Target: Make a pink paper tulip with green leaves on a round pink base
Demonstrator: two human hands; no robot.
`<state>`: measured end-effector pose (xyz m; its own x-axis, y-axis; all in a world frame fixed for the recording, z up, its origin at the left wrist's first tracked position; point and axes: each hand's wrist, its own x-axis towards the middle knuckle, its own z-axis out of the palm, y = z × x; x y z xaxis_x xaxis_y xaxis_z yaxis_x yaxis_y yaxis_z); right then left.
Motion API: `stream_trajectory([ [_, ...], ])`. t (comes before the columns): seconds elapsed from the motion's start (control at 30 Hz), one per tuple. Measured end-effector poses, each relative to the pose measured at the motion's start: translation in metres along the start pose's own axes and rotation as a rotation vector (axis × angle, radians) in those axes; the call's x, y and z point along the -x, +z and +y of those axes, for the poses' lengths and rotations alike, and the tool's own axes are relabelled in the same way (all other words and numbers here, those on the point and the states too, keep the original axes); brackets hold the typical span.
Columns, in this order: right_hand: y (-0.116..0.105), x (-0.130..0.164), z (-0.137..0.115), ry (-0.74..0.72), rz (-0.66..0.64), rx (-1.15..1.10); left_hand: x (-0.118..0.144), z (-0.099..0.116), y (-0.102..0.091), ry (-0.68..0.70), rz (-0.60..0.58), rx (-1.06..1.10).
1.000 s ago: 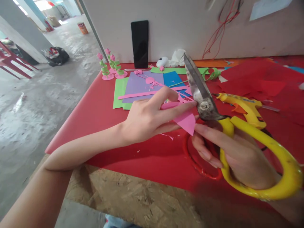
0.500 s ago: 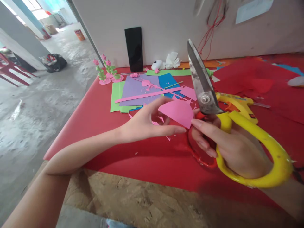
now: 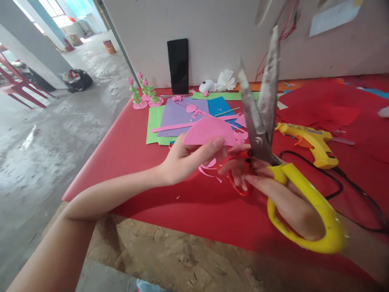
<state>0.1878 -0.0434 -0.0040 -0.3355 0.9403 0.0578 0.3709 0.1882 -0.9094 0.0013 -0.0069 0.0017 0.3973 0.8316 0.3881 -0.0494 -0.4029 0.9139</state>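
Between the thumb and fingers of my left hand [image 3: 188,160] is a folded piece of pink paper [image 3: 206,132], roughly a half circle with a rounded upper edge. My right hand [image 3: 288,202] grips large scissors [image 3: 264,150] with one yellow and one red handle. The scissor blades point up and stand apart, to the right of the paper and not touching it. Below the left hand, thin curved pink scraps [image 3: 208,168] lie on the red table cover [image 3: 146,174].
Purple, green and blue sheets [image 3: 173,113] lie behind my hands with pink strips. Small paper flowers [image 3: 139,97] stand at the left edge. A black phone [image 3: 178,67] leans on the wall. A yellow glue gun [image 3: 319,142] with a black cord lies to the right.
The scissors have opened and shifted slightly left at the handles. My right fingers have come off the pink paper, which my left hand now holds alone, turned and moved a little left.
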Motion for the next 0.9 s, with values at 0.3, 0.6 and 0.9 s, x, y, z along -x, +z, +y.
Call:
stream_trajectory([
  [0.3,0.005,0.008,-0.007,0.043,-0.058,0.18,-0.002,0.001,-0.001,0.039,0.137,-0.013],
  [0.6,0.011,0.012,-0.008,0.015,0.053,0.138,-0.002,0.004,0.001,0.024,0.138,0.018],
  [0.9,0.006,0.009,-0.004,0.018,-0.034,0.173,-0.003,0.005,0.002,-0.008,0.12,0.032],
])
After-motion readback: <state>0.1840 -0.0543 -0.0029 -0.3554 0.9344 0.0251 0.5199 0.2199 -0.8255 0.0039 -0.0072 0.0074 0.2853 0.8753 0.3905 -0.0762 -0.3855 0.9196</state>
